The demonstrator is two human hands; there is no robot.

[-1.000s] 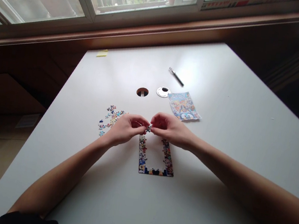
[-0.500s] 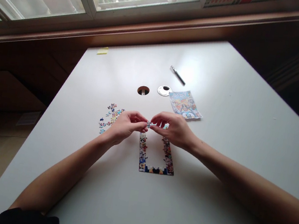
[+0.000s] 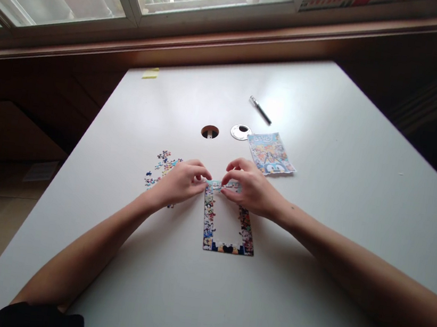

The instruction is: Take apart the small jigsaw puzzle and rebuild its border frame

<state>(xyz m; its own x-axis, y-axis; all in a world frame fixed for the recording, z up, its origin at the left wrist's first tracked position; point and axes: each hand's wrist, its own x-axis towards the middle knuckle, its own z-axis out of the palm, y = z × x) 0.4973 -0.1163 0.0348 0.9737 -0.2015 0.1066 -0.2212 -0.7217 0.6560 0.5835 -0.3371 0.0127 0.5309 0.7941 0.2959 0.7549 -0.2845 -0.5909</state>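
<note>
A rectangular border of joined jigsaw puzzle pieces (image 3: 208, 218) lies on the white table, with bare tabletop inside it. My left hand (image 3: 184, 180) is at its upper left corner, thumb and index finger a little apart, with nothing visible in them. Over the upper right part, my right hand (image 3: 249, 188) has its fingers curved and parted, hiding some of the light-blue top edge. Loose puzzle pieces (image 3: 162, 164) are scattered left of my left hand, which covers some of them.
Beyond my right hand lies a colourful picture sheet (image 3: 271, 153). Farther back are a black pen (image 3: 261, 110), a round silver cover (image 3: 241, 132) and a cable hole (image 3: 210, 132) in the table. A yellow sticky note (image 3: 150, 73) is at the far left corner.
Both hands have let go of the small puzzle piece they pinched together above the border. They have drawn slightly apart, and the light-blue top edge shows between them.
</note>
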